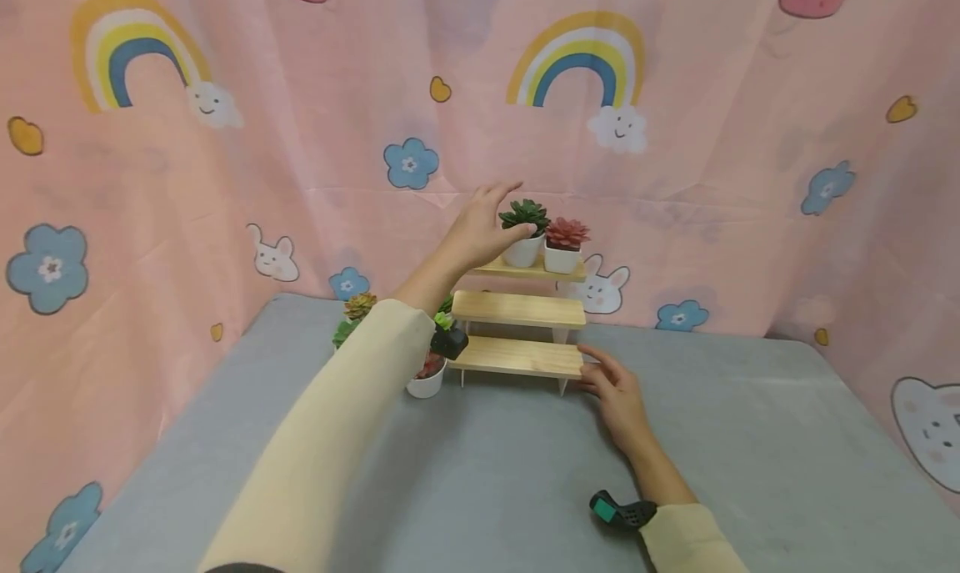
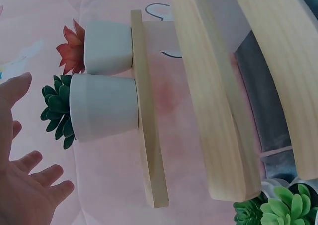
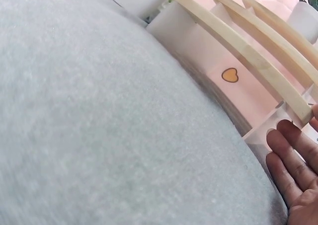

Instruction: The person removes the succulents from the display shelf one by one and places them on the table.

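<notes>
A three-tier wooden shelf stand (image 1: 517, 356) stands on the table. Two white pots share its top board (image 2: 150, 165): a dark green succulent (image 1: 525, 213) and, to its right, a red succulent (image 1: 567, 233). My left hand (image 1: 483, 227) is raised beside the green succulent, fingers spread and thumb overlapping the plant in the head view. In the left wrist view that hand (image 2: 30, 185) is apart from the pots and holds nothing. My right hand (image 1: 618, 398) touches the right end of the lowest board, its fingers (image 3: 293, 160) extended along the clear side support.
Several more potted succulents stand left of the stand, partly hidden by my left sleeve (image 1: 337, 414); among them are a yellowish one (image 1: 360, 306) and one in a white pot (image 1: 426, 385). A pink patterned curtain (image 1: 697, 139) hangs behind the grey table (image 1: 750, 473).
</notes>
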The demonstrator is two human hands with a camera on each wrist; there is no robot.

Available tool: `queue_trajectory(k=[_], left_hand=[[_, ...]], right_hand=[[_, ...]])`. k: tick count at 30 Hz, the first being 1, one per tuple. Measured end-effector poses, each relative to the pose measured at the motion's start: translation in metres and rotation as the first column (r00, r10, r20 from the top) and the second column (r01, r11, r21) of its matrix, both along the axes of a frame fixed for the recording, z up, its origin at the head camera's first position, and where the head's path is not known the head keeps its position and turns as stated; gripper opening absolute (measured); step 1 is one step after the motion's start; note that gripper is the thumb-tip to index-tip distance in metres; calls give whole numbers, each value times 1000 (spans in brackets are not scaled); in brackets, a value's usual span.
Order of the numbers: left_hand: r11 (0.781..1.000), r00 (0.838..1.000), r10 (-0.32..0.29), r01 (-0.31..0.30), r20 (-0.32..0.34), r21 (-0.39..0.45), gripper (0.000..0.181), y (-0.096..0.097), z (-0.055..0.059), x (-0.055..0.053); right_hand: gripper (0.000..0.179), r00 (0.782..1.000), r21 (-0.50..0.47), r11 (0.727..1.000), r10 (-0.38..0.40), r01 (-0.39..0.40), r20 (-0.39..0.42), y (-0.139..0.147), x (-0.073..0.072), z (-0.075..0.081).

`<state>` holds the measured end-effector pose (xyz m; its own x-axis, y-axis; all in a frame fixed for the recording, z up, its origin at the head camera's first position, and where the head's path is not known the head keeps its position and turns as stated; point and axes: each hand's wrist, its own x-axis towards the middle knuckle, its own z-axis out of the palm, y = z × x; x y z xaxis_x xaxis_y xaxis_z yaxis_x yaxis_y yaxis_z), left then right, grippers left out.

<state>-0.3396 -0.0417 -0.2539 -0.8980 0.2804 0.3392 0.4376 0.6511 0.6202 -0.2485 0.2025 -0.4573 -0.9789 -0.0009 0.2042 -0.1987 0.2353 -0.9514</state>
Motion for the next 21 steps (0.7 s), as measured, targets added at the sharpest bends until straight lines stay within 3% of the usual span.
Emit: queue_trajectory(k=[10,21], left_hand=[[1000,999,15,-16,40,21,70,8,-5,-27],[996,999,-32,29,30,85,62,15,-17,-34]], right_hand=[[38,1000,2,1000,-10,10,17,2,2,-1],[37,1000,-22,1000,6,-6,11,0,1,0]])
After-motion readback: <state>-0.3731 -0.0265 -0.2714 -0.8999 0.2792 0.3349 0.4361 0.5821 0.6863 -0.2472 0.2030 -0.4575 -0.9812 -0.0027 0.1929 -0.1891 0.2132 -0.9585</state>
